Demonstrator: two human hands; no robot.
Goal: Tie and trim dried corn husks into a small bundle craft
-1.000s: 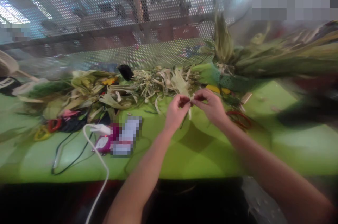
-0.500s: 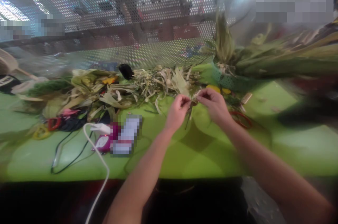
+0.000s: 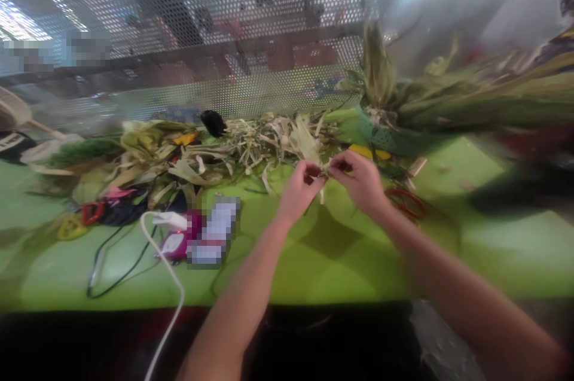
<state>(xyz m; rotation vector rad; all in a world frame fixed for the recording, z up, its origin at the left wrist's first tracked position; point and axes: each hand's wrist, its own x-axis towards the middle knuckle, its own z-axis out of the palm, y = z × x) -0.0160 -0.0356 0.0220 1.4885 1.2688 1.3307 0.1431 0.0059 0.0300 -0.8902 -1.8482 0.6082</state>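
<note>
My left hand (image 3: pixel 298 192) is closed in a pinch on a small pale piece of dried corn husk (image 3: pixel 324 171). From the other side, my right hand (image 3: pixel 361 182) pinches the same piece, fingertips close to those of the left. Narrow ends of the husk hang below the fingers, over the green table (image 3: pixel 334 273). Just beyond my hands lies a wide pale husk leaf (image 3: pixel 305 139), part of a long heap of dried husks (image 3: pixel 251 145). Exactly how the piece is folded or tied is hidden by the fingers.
Left of my arms are a phone (image 3: pixel 215 231), a magenta box (image 3: pixel 177 243) with a white cable (image 3: pixel 173 285), and scissors with yellow handles (image 3: pixel 72 225). A green basin (image 3: pixel 390 139) with husks stands back right. Behind rises a perforated metal screen (image 3: pixel 269 70). Red handles (image 3: pixel 406 204) lie beside my right wrist.
Both hands have shifted slightly, the right one a little left and closer to the left one. A pale husk end now hangs lower beneath the fingers.
</note>
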